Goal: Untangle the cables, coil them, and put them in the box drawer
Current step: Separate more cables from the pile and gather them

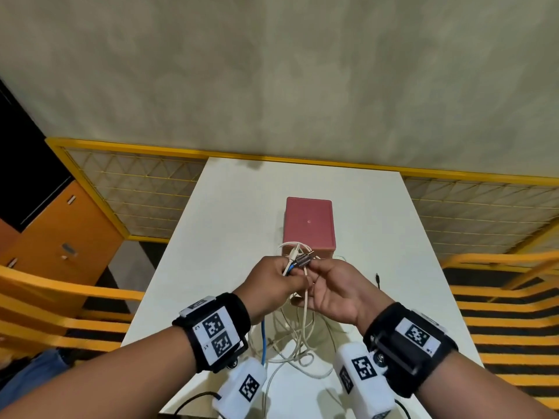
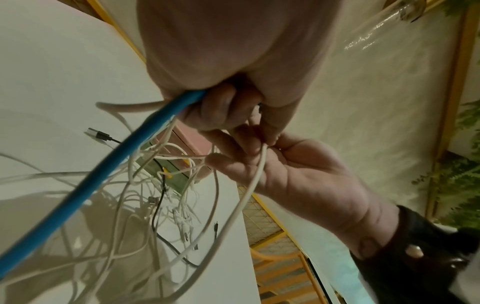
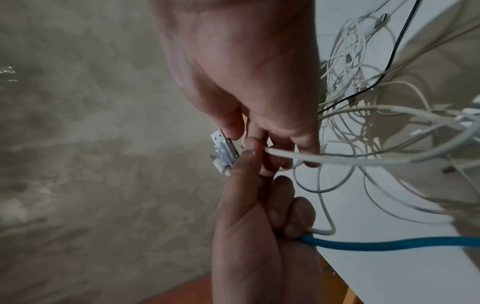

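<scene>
Both hands hold gathered plugs [image 1: 302, 261] above the table [image 1: 230, 207]: left hand [image 1: 269, 282] grips the blue cable [image 1: 263, 343], right hand [image 1: 332, 288] pinches a white cable [image 1: 305, 300]. Untangling seems under way; next, likely draw one cable free of the pile [image 1: 298, 349].

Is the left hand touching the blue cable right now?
Touching. The left wrist view shows the left hand with fingers curled round the blue cable.

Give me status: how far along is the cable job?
Early. Done: nothing visibly coiled or stowed; the pink box stands on the table, and the head view doesn't show whether its drawer is open. In hand: the left hand grips the blue cable with white ones, while the right hand pinches the plug ends. Left: the white tangle needs separating, coiling and boxing.
</scene>
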A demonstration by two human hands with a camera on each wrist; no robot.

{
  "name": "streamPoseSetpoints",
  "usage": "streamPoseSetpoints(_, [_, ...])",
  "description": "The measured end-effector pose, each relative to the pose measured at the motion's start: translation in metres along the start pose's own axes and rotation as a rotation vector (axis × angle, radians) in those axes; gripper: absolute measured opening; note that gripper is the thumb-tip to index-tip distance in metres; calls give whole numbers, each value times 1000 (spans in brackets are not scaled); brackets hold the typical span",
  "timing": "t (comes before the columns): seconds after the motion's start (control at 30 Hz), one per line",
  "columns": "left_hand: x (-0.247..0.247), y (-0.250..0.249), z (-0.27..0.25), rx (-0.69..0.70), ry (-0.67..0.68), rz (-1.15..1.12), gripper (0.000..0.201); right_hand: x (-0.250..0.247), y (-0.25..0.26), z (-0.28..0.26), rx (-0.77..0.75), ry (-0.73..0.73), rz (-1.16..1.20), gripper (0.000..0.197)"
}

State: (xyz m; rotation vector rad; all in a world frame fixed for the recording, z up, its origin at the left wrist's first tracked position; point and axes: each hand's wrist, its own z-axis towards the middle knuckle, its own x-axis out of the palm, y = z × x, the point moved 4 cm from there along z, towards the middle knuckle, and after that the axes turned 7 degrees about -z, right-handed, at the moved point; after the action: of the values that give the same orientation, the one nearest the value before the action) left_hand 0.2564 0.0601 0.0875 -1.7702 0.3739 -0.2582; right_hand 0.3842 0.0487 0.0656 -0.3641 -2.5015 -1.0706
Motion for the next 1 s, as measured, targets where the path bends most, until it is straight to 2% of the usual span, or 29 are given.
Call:
streamPoseSetpoints(0.2, [0, 2, -14, 73, 176, 149, 12, 5, 0, -11, 59, 89, -83, 18])
streamPoseSetpoints(0.37, [-9, 1, -28, 34, 259, 218, 28, 3, 14, -7, 10, 8, 17, 12])
streamPoseSetpoints(0.53, [-17, -2, -52, -33, 416, 254, 22, -4, 23, -1, 1, -94, 108, 29])
streamPoseSetpoints(0.67, [-33, 0, -68, -113, 500, 283, 14, -7, 23, -1, 18, -66, 123, 33])
streamPoseSetpoints(0.7, [-35, 0, -71, -140, 537, 293, 14, -7, 23, -1, 16, -56, 126, 33])
streamPoseSetpoints(0.8, [-20, 2, -89, -188, 837, 512, 14, -22, 34, 0, -38, -107, 268, 29])
streamPoseSetpoints(0.83, [-13, 7, -93, -169, 894, 587, 18, -29, 41, -2, -50, -137, 287, 28])
streamPoseSetpoints(0.87, [-8, 9, -94, -144, 872, 593, 21, -31, 46, -5, -41, -138, 244, 28])
streamPoseSetpoints(0.9, [-9, 13, -90, -152, 791, 536, 22, -31, 47, -9, -23, -110, 154, 27])
streamPoseSetpoints(0.97, [-16, 18, -75, -188, 629, 414, 15, -25, 39, -17, 9, -48, -118, 17])
streamPoseSetpoints(1.0, [-19, 20, -68, -198, 592, 386, 20, -22, 31, -20, 13, -39, -258, 11])
